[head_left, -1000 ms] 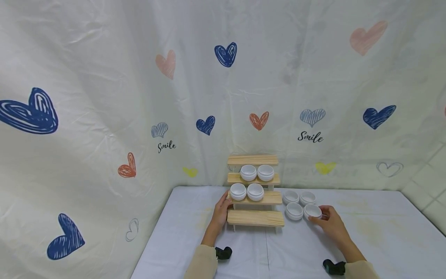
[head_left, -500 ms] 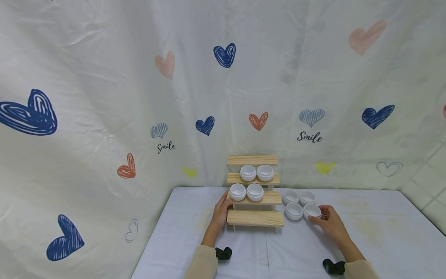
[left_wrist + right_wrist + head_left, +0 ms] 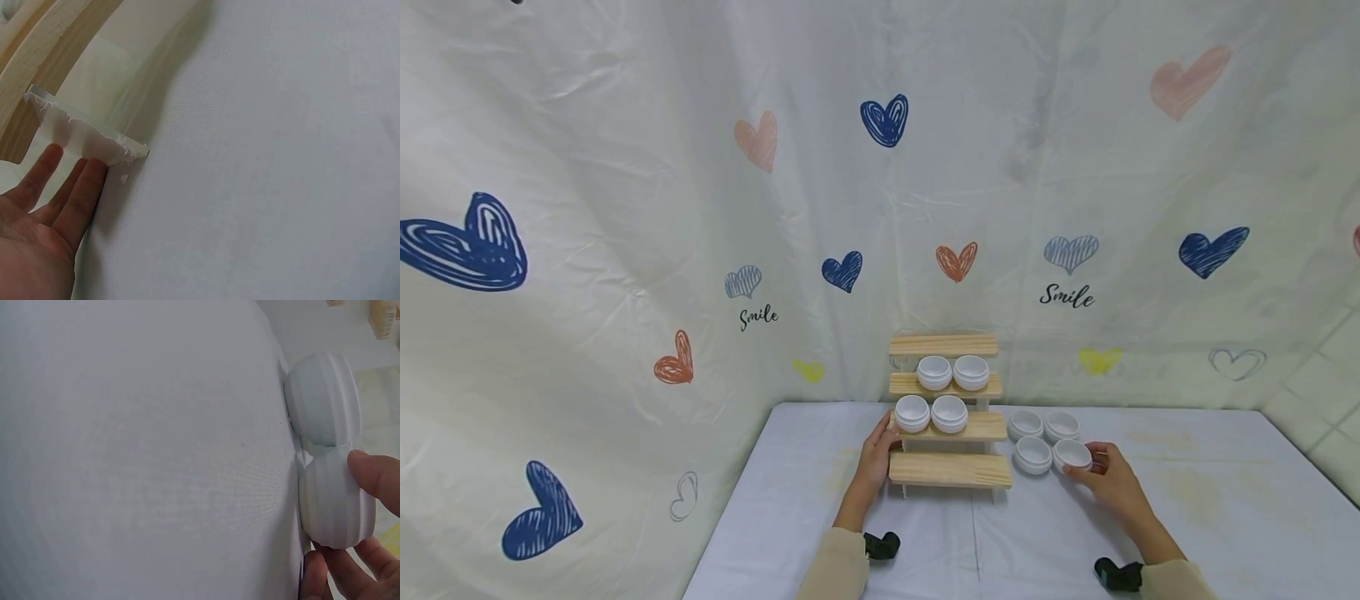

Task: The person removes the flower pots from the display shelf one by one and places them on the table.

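Observation:
A tiered wooden stand (image 3: 951, 471) rises at the back of the table in the head view, four-sided planks on clear supports. On its second plank up sit a pair of small white bowls (image 3: 912, 413), and another pair stands one tier higher. My left hand (image 3: 872, 460) is at the stand's left side; in the left wrist view its extended fingers (image 3: 81, 200) touch a clear support panel (image 3: 84, 134) with ragged edges. To the right, my right hand (image 3: 1111, 482) pinches a white bowl (image 3: 1072, 454) between thumb and fingers. That bowl is upright, beside a neighbouring bowl (image 3: 319, 400).
Several white bowls (image 3: 1033, 455) cluster on the table right of the stand, including the pinched one. A white cloth (image 3: 1195, 467) covers the table. Behind it hangs a pale curtain (image 3: 985, 192) printed with hearts. Black straps (image 3: 882, 546) show by the sleeves.

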A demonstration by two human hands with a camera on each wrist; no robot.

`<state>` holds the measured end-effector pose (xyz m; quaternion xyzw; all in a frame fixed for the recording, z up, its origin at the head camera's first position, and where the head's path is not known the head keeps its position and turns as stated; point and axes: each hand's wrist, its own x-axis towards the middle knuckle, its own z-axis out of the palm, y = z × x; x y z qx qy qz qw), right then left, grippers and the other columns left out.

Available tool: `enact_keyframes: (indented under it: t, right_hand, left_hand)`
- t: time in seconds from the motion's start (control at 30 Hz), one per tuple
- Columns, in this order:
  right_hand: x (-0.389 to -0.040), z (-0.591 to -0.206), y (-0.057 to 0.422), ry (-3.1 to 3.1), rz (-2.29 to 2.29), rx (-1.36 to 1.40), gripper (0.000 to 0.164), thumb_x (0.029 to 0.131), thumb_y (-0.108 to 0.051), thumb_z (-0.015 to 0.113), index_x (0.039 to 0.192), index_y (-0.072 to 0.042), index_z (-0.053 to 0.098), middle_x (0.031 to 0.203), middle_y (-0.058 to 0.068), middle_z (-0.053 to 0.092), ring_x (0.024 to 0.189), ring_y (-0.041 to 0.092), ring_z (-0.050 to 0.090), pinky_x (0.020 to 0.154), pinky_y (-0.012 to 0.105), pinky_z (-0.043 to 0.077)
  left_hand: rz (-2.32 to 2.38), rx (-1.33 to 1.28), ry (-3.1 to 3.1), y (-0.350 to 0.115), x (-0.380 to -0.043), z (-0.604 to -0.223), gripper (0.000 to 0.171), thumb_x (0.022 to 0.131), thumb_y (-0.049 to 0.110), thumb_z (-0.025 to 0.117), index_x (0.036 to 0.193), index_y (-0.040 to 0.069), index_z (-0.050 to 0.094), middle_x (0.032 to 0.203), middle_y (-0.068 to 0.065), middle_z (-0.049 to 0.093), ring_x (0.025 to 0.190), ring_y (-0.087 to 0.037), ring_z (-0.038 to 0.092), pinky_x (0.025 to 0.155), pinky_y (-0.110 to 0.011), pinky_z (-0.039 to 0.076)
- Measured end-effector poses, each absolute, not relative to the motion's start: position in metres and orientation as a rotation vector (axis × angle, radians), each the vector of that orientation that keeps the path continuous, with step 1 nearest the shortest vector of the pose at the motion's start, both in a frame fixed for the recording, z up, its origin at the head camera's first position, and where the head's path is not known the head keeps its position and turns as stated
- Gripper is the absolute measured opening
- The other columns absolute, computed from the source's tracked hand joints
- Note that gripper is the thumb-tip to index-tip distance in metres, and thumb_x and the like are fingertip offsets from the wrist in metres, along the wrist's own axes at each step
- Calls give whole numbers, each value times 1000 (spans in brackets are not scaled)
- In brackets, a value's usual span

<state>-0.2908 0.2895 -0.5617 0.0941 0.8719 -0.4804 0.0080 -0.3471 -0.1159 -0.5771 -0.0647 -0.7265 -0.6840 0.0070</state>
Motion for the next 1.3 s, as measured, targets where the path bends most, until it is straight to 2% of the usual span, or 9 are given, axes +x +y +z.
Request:
enact_keyframes:
  t: [0.23, 0.37, 0.6, 0.7, 0.83, 0.97, 1.1, 1.23, 1.3]
  right_hand:
    - [-291, -561, 289, 2714, -1527, 286, 88, 91, -37, 77, 147, 9, 27, 149, 39, 37, 129, 47, 47, 82, 24, 50]
    - [-291, -561, 288, 2709, -1540, 288, 87, 91, -34, 77, 147, 10, 27, 148, 39, 38, 129, 46, 46, 78, 19, 47]
    - [-287, -558, 286, 2673, -1584, 322, 89, 92, -34, 75, 149, 11, 23, 150, 38, 35, 134, 48, 43, 91, 34, 49]
    - [-284, -557, 285, 2674, -1612, 330, 88, 94, -34, 73, 151, 11, 22, 151, 38, 35, 136, 50, 44, 93, 35, 49]
    - [-281, -549, 278, 2713, -1684, 458, 79, 98, -33, 67, 151, 9, 25, 149, 35, 39, 134, 49, 43, 93, 39, 48]
    - [-277, -526, 261, 2758, -1812, 614, 68, 100, -32, 61, 149, 4, 33, 147, 28, 44, 131, 42, 43, 93, 42, 44]
    - [-272, -500, 242, 2796, -1880, 572, 60, 101, -32, 62, 147, 0, 39, 144, 20, 49, 127, 31, 47, 91, 28, 42]
    - [-266, -480, 225, 2791, -1918, 446, 54, 101, -28, 64, 144, -3, 43, 140, 14, 53, 114, 14, 51, 81, 10, 43]
    - [-263, -472, 216, 2791, -1910, 378, 53, 101, -27, 64, 143, -4, 44, 139, 13, 54, 108, 6, 50, 78, 6, 44]
  left_hand:
    - [-2133, -182, -2278, -116, -348, -576, 59, 103, 32, 47, 160, 17, 38, 163, -8, 41, 142, -30, 49, 121, -52, 35]
    - [-2146, -176, -2272, -116, -347, -575, 59, 103, 31, 47, 160, 18, 38, 164, -6, 40, 146, -29, 44, 122, -51, 34]
    - [-2140, -168, -2282, -116, -346, -577, 59, 104, 32, 47, 160, 18, 37, 162, -6, 43, 137, -29, 52, 122, -54, 32]
    - [-2140, -167, -2284, -117, -345, -576, 58, 104, 33, 46, 160, 19, 37, 161, -7, 44, 133, -27, 55, 122, -54, 32]
    - [-2152, -178, -2274, -119, -341, -571, 58, 105, 31, 46, 160, 18, 36, 162, -8, 44, 131, -26, 56, 121, -52, 34]
    - [-2143, -178, -2271, -121, -341, -570, 58, 105, 31, 45, 160, 15, 36, 161, -10, 44, 130, -25, 57, 120, -51, 37]
    - [-2122, -173, -2280, -120, -345, -575, 59, 105, 33, 45, 160, 16, 36, 162, -9, 43, 133, -26, 56, 120, -51, 37]
    - [-2127, -184, -2284, -118, -345, -575, 59, 105, 34, 44, 161, 16, 35, 161, -10, 44, 132, -27, 56, 121, -53, 35]
    - [-2130, -192, -2283, -117, -344, -575, 59, 105, 33, 45, 160, 15, 35, 160, -12, 45, 129, -26, 58, 120, -53, 36]
